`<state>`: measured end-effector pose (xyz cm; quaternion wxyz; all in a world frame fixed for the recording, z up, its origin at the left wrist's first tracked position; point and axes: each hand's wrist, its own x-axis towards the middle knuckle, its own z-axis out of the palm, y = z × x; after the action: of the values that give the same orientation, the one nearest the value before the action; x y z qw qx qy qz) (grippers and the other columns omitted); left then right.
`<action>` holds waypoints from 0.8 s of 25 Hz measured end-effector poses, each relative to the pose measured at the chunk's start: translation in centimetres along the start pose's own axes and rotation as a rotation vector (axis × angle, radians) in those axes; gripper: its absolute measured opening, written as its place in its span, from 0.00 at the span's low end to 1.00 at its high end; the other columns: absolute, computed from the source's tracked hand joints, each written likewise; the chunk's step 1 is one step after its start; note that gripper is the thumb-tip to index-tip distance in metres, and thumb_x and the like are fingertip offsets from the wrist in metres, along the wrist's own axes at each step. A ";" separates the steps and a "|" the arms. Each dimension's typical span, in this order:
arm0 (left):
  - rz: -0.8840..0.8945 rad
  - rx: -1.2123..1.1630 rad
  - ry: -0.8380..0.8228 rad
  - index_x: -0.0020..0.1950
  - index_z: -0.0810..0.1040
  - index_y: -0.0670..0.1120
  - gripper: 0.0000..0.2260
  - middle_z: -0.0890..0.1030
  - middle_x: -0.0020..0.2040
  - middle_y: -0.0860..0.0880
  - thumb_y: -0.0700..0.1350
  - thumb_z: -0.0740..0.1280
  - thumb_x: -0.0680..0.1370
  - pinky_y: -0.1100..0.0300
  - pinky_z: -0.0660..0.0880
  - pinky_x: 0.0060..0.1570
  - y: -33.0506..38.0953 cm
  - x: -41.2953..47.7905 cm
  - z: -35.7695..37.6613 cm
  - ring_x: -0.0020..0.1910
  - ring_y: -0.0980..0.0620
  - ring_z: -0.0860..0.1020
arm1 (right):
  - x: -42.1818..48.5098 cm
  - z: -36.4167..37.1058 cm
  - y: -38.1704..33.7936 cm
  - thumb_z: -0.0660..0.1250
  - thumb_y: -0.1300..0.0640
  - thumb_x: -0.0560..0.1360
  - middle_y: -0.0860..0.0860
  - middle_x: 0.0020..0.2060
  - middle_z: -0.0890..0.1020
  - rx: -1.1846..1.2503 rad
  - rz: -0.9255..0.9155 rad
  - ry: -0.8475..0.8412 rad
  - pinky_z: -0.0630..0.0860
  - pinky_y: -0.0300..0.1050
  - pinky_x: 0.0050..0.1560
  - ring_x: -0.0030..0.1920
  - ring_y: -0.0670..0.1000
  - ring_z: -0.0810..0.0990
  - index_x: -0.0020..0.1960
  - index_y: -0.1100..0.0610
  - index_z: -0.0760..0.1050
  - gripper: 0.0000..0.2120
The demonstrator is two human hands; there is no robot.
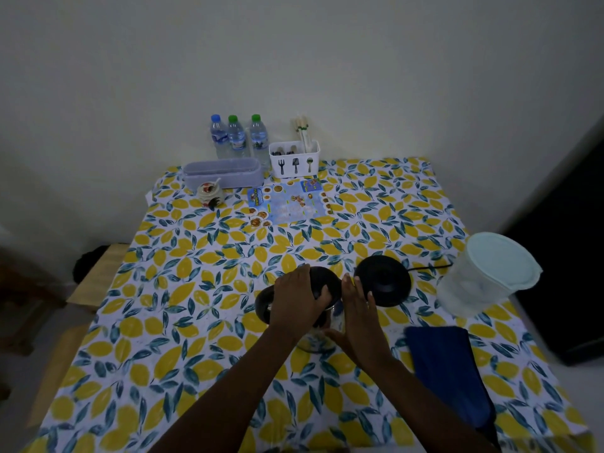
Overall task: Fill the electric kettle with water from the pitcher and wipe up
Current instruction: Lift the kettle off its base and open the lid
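Note:
The electric kettle (318, 338) stands in the middle of the lemon-print table, steel-bodied with a black rim and a black hinged lid (323, 281). My left hand (299, 297) lies over the lid with its fingers curled on it. My right hand (358, 313) presses flat against the kettle's right side. The black kettle base (384, 284) sits just right of the kettle with its cord running right. A clear pitcher (483, 277) with a pale blue lid stands at the right edge. A folded blue cloth (447, 367) lies in front of it.
At the back stand three water bottles (237, 137), a white cutlery holder (294, 158), a grey oblong box (222, 173), a small jar (210, 194) and a printed menu (287, 204). A wooden bench (98, 276) stands left of the table; a dark object fills the right edge.

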<state>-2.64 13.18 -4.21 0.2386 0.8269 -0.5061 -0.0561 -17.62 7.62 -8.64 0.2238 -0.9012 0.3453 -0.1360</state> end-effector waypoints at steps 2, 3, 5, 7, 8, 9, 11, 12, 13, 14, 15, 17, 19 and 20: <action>0.020 0.000 0.005 0.64 0.70 0.41 0.21 0.78 0.54 0.43 0.54 0.61 0.78 0.50 0.70 0.55 0.1 0.1 -0.2 0.53 0.42 0.77 | -0.1 0.1 0.2 0.59 0.31 0.71 0.52 0.78 0.46 -0.046 -0.020 0.024 0.44 0.60 0.77 0.76 0.47 0.36 0.76 0.49 0.34 0.48; 0.020 -0.016 -0.005 0.63 0.70 0.41 0.20 0.78 0.54 0.43 0.54 0.60 0.78 0.49 0.71 0.54 0.1 0.1 -0.4 0.52 0.43 0.77 | -0.2 0.3 0.3 0.62 0.33 0.72 0.54 0.78 0.48 -0.100 -0.042 0.037 0.44 0.59 0.76 0.76 0.47 0.33 0.75 0.49 0.31 0.50; 0.007 -0.111 -0.022 0.66 0.70 0.40 0.21 0.78 0.53 0.44 0.53 0.59 0.80 0.49 0.73 0.53 -0.2 0.1 -0.6 0.50 0.45 0.77 | -0.4 0.4 0.4 0.64 0.34 0.72 0.57 0.77 0.49 -0.168 -0.059 0.034 0.45 0.59 0.75 0.75 0.49 0.32 0.75 0.53 0.29 0.52; -0.001 -0.265 0.006 0.63 0.71 0.43 0.18 0.77 0.46 0.47 0.54 0.56 0.80 0.54 0.72 0.42 -0.5 -0.1 -1.3 0.41 0.50 0.76 | -0.3 0.4 0.5 0.64 0.34 0.72 0.57 0.77 0.49 -0.177 -0.050 0.015 0.47 0.61 0.77 0.76 0.52 0.36 0.77 0.59 0.36 0.51; 0.000 -0.341 0.030 0.61 0.72 0.45 0.17 0.78 0.44 0.47 0.54 0.55 0.81 0.53 0.72 0.39 -0.6 -0.3 -1.7 0.39 0.50 0.76 | -0.2 0.4 0.6 0.63 0.35 0.72 0.57 0.77 0.48 -0.156 -0.045 0.009 0.47 0.60 0.76 0.76 0.52 0.37 0.76 0.60 0.39 0.50; 0.003 -0.409 0.057 0.62 0.72 0.46 0.17 0.79 0.45 0.46 0.53 0.53 0.80 0.51 0.74 0.38 -0.9 -0.5 -2.0 0.40 0.48 0.78 | -0.2 0.4 0.6 0.64 0.35 0.72 0.56 0.77 0.47 -0.132 -0.039 0.004 0.46 0.58 0.76 0.77 0.53 0.38 0.76 0.59 0.40 0.49; -0.010 -0.527 0.092 0.66 0.72 0.49 0.17 0.81 0.50 0.47 0.52 0.52 0.81 0.52 0.76 0.42 -1.5 -1.0 -2.6 0.44 0.49 0.80 | -0.2 0.4 0.6 0.67 0.37 0.72 0.54 0.77 0.46 -0.089 -0.030 0.006 0.43 0.57 0.76 0.77 0.55 0.41 0.76 0.59 0.41 0.49; -0.037 -0.602 0.107 0.66 0.72 0.51 0.17 0.81 0.51 0.50 0.50 0.51 0.81 0.55 0.77 0.44 -2.1 -1.3 -2.8 0.46 0.52 0.80 | -0.2 0.5 0.6 0.69 0.39 0.71 0.54 0.77 0.46 -0.070 -0.025 0.012 0.43 0.56 0.75 0.77 0.56 0.42 0.76 0.58 0.41 0.50; -0.083 -0.687 0.123 0.64 0.73 0.54 0.15 0.80 0.52 0.51 0.49 0.51 0.82 0.57 0.76 0.46 -2.7 -1.7 -2.8 0.48 0.55 0.80 | -0.2 0.6 0.6 0.71 0.41 0.70 0.53 0.77 0.47 -0.056 -0.017 0.013 0.43 0.56 0.75 0.77 0.56 0.43 0.76 0.57 0.41 0.50; -0.142 -0.760 0.131 0.62 0.73 0.57 0.15 0.80 0.53 0.51 0.47 0.50 0.84 0.59 0.77 0.48 -3.6 -2.2 -2.9 0.50 0.57 0.79 | -0.2 0.7 0.6 0.72 0.42 0.70 0.53 0.77 0.47 -0.050 -0.007 0.009 0.42 0.55 0.75 0.78 0.55 0.42 0.76 0.56 0.41 0.51; -0.198 -0.807 0.126 0.60 0.74 0.56 0.15 0.80 0.54 0.48 0.45 0.50 0.85 0.60 0.76 0.49 -4.4 -2.6 -2.9 0.51 0.58 0.79 | -0.2 0.7 0.5 0.72 0.42 0.70 0.52 0.78 0.47 -0.049 0.003 0.005 0.42 0.54 0.75 0.78 0.54 0.42 0.76 0.55 0.40 0.51; -0.254 -0.804 0.090 0.59 0.76 0.49 0.15 0.80 0.55 0.42 0.43 0.50 0.85 0.59 0.76 0.50 -5.9 -3.2 -3.1 0.49 0.56 0.79 | -0.1 0.8 0.4 0.72 0.42 0.70 0.51 0.77 0.46 -0.043 0.018 0.016 0.43 0.54 0.75 0.77 0.53 0.41 0.76 0.53 0.39 0.51; -0.275 -0.757 0.064 0.55 0.76 0.50 0.14 0.80 0.52 0.42 0.43 0.51 0.85 0.61 0.74 0.47 -6.8 -3.5 -3.8 0.46 0.59 0.78 | -0.1 0.9 0.2 0.73 0.43 0.69 0.50 0.77 0.46 -0.035 0.032 0.021 0.45 0.56 0.75 0.77 0.52 0.42 0.76 0.54 0.41 0.51; -0.283 -0.749 0.056 0.56 0.75 0.52 0.13 0.80 0.51 0.45 0.44 0.52 0.85 0.62 0.74 0.47 -7.1 -3.6 -4.2 0.46 0.64 0.78 | -0.1 0.9 0.1 0.74 0.44 0.69 0.49 0.77 0.45 -0.031 0.042 0.021 0.47 0.57 0.75 0.77 0.52 0.42 0.77 0.56 0.42 0.52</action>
<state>2.77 20.31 -4.23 0.5272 0.7453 -0.3252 -0.2466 -17.41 7.91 -9.52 0.2089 -0.8958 0.3684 -0.1352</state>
